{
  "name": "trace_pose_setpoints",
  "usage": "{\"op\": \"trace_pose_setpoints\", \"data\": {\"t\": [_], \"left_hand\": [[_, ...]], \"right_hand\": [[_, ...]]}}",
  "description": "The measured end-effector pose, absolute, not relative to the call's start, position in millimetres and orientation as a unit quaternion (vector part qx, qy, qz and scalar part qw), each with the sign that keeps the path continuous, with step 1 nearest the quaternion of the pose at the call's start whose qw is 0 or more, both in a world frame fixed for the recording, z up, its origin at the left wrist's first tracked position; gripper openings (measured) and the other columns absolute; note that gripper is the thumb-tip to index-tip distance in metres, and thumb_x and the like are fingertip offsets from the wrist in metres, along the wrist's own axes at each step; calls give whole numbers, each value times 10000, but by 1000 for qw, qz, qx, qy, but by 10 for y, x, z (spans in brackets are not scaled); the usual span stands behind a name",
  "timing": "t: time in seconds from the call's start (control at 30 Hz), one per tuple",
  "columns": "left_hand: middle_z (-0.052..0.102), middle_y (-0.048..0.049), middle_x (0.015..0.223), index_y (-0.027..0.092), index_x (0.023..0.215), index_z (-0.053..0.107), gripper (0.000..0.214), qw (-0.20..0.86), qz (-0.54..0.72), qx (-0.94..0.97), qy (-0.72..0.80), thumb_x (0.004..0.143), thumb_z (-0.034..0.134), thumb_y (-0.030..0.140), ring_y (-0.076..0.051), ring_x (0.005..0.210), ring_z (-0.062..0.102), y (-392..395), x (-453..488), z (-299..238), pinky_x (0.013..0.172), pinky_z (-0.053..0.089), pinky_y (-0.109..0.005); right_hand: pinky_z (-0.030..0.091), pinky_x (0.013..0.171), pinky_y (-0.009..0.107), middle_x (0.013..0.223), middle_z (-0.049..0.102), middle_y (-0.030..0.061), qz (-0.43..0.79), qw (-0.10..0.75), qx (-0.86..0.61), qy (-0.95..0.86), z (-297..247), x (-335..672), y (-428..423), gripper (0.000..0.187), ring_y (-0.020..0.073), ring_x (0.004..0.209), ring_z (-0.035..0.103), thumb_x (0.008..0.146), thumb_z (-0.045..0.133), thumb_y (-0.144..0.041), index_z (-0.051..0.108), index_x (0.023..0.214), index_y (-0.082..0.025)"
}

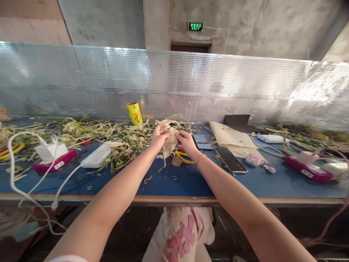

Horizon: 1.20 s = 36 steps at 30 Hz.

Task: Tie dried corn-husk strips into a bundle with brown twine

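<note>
In the middle of the blue table, both hands pinch a pale, dried, leafy piece of plant (170, 142). My left hand (159, 139) has its fingers closed on the upper left side. On the right edge are the closed fingertips of my right hand (187, 143), its wrist wearing a thin beaded bracelet. The piece hangs down between them, and a thin strand trails from its lower end. Just below my right hand lies a tool with a yellow looped handle (185, 158), partly hidden. Beside it is a small round brown lump (176, 161). Loose dried stalks and leaves (127, 143) are heaped left of my hands.
A yellow printed tube (134, 113) stands behind the heap. Left are a white power bank (96, 155) and a magenta power strip (56, 163) with cables. Right lie a phone (230, 159), brown paper (231, 136) and another strip (308, 170). A perforated metal screen (177, 80) borders the back.
</note>
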<state>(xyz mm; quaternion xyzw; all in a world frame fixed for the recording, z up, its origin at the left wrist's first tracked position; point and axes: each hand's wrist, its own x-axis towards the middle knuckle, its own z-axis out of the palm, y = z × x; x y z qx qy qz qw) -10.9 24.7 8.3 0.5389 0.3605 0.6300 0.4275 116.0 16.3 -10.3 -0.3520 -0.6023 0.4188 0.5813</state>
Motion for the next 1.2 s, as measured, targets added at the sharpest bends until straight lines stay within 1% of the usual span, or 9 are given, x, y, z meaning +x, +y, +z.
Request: {"op": "trace_pose_setpoints", "data": {"t": [0.13, 0.23, 0.37, 0.5, 0.73, 0.9, 0.97, 1.07, 1.2], "left_hand": [[566, 27, 656, 185, 859, 472, 275, 462, 629, 522, 345, 627, 617, 152, -87, 536, 520, 229, -89, 73, 538, 419, -231], [556, 21, 656, 177, 840, 491, 228, 430, 625, 542, 363, 643, 603, 155, -95, 564, 522, 257, -113, 77, 583, 424, -245], [552, 0, 708, 176, 783, 496, 144, 276, 629, 597, 414, 673, 568, 116, -127, 705, 554, 345, -229, 118, 701, 427, -272], [561, 11, 730, 197, 884, 488, 228, 177, 560, 673, 450, 691, 543, 89, -127, 676, 539, 373, -349, 174, 720, 413, -288], [602, -33, 901, 206, 1071, 464, 306, 60, 371, 787, 490, 789, 402, 104, -136, 678, 538, 312, -429, 221, 682, 409, -294], [612, -51, 958, 199, 1080, 475, 302, 65, 307, 811, 494, 800, 390, 125, -145, 785, 573, 349, -497, 187, 736, 429, -293], [618, -50, 966, 201, 1044, 495, 275, 76, 290, 817, 492, 793, 405, 136, -143, 797, 578, 365, -528, 165, 740, 435, -289], [624, -52, 969, 185, 970, 523, 215, 100, 287, 816, 492, 776, 442, 144, -138, 806, 585, 370, -554, 142, 748, 442, -286], [632, -46, 916, 164, 867, 545, 128, 129, 299, 804, 498, 764, 471, 153, -147, 849, 589, 360, -563, 146, 761, 439, -279]], "right_hand": [[442, 591, 264, 603, 465, -22, 442, 575, -358, -588, -59, 1176, 159, 268, 103, 561, 459, 648, 528, -450, 456, 636, -193], [414, 579, 262, 561, 484, -10, 326, 510, -424, -674, 1, 1256, 133, 216, 118, 557, 466, 719, 448, -376, 461, 610, -191], [370, 596, 264, 723, 606, 64, 86, 272, -505, -815, 81, 1435, 9, 32, 159, 666, 519, 634, 516, -159, 529, 660, -170], [365, 546, 279, 877, 644, 146, 64, 43, -569, -819, 100, 1528, -101, 253, 208, 693, 576, 599, 543, -101, 591, 846, -133], [395, 553, 259, 1015, 638, 147, 86, -28, -575, -813, 113, 1471, -73, 389, 242, 843, 608, 641, 602, -249, 569, 1003, -110], [421, 622, 274, 1032, 634, 169, 78, -5, -582, -809, 105, 1514, -46, 281, 254, 897, 611, 718, 518, -207, 578, 973, -105], [428, 646, 297, 1042, 632, 163, 63, 22, -590, -805, 121, 1596, -26, 300, 269, 903, 609, 749, 515, -311, 571, 977, -124], [430, 681, 313, 1052, 627, 155, 67, 46, -583, -808, 158, 1775, 26, 494, 279, 917, 597, 718, 533, -551, 546, 998, -145], [420, 649, 306, 1066, 620, 139, 93, 46, -582, -806, 189, 1991, 96, 601, 268, 880, 597, 659, 528, -674, 517, 992, -173]]}}
